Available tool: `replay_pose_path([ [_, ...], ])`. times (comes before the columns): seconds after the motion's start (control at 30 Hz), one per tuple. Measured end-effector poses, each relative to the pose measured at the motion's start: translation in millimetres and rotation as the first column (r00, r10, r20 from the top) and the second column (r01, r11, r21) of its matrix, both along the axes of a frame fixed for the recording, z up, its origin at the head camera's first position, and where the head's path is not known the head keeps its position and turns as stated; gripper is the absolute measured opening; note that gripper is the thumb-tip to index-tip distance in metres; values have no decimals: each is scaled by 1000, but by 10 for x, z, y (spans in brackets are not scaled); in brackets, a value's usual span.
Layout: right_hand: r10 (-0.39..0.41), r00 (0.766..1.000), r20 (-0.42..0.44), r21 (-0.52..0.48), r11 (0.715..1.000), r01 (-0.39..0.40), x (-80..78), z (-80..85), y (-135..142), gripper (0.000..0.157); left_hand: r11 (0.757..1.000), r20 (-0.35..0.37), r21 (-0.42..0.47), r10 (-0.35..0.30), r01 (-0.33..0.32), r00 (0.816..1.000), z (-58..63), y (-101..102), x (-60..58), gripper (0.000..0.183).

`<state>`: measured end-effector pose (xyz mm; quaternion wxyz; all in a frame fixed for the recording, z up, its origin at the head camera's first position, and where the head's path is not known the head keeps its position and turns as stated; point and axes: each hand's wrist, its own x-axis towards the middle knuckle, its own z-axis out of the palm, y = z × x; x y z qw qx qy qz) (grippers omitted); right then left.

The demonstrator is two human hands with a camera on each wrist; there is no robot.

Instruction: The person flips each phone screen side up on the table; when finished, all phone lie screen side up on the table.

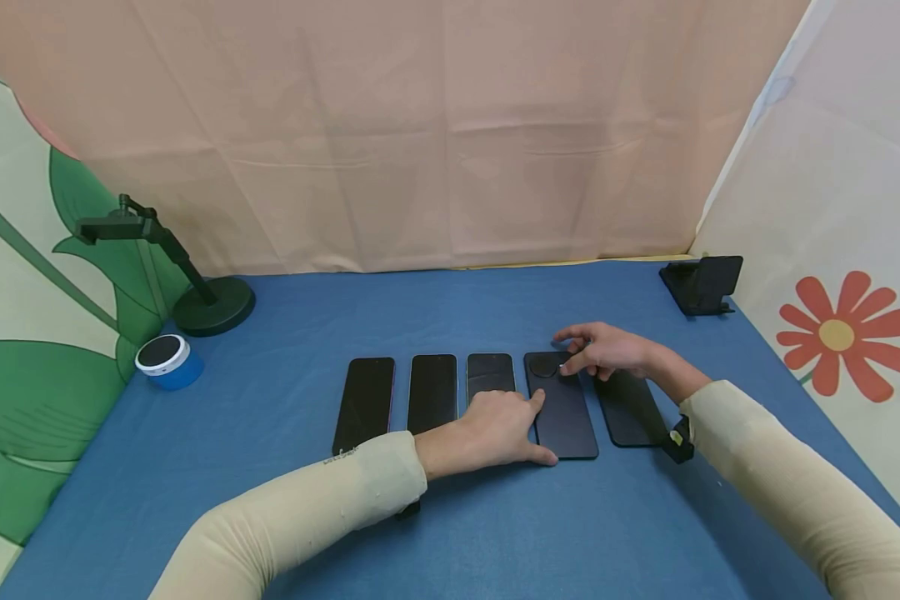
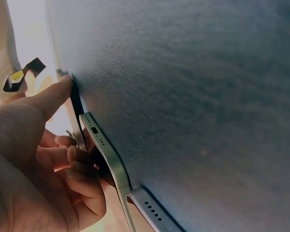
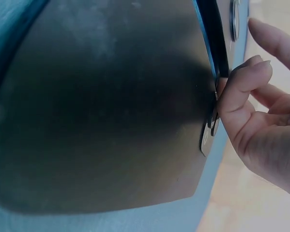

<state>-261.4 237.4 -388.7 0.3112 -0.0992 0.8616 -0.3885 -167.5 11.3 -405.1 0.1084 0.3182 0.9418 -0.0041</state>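
Several phones lie side by side in a row. My left hand (image 1: pixel 491 429) reaches over the third phone (image 1: pixel 491 368), with its thumb at the bottom edge of the dark fourth phone (image 1: pixel 566 425) and its index finger at that phone's left side. The fourth lies back up, showing a round camera. My right hand (image 1: pixel 607 350) is over its top right corner, thumb close by the camera, index finger stretched past the top. Below that hand lies the fifth phone (image 1: pixel 632 412), filling much of the right wrist view. The left wrist view shows the third phone's port edge (image 2: pixel 103 145).
The first phone (image 1: pixel 363 398) and second phone (image 1: pixel 432 392) lie at the row's left end, screens up. A dark stand (image 1: pixel 213 304) with an arm and a blue-white round container (image 1: pixel 171 362) are far left. A small black holder (image 1: pixel 701 285) stands back right on the blue cloth (image 1: pixel 450 533).
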Motion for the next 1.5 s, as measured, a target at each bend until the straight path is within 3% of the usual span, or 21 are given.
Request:
replay_pose_path([
  [0.3, -23, 999, 40, -56, 998, 25, -47, -41, 88, 59, 999, 26, 38, -19, 18, 999, -7, -31, -24, 94],
  [0.57, -5, 1000, -15, -83, 997, 4, 7, 37, 132, 59, 998, 52, 55, -13, 10, 999, -24, -57, -60, 96],
  [1.03, 15, 999, -29, 19, 1000, -14, 33, 130, 130, 53, 997, 36, 63, -39, 36, 999, -41, -83, -57, 93],
  [1.5, 103, 995, 20, 116, 988, -104, -43, 392, 83, 57, 992, 53, 116, -62, 55, 997, 18, -125, -47, 82],
])
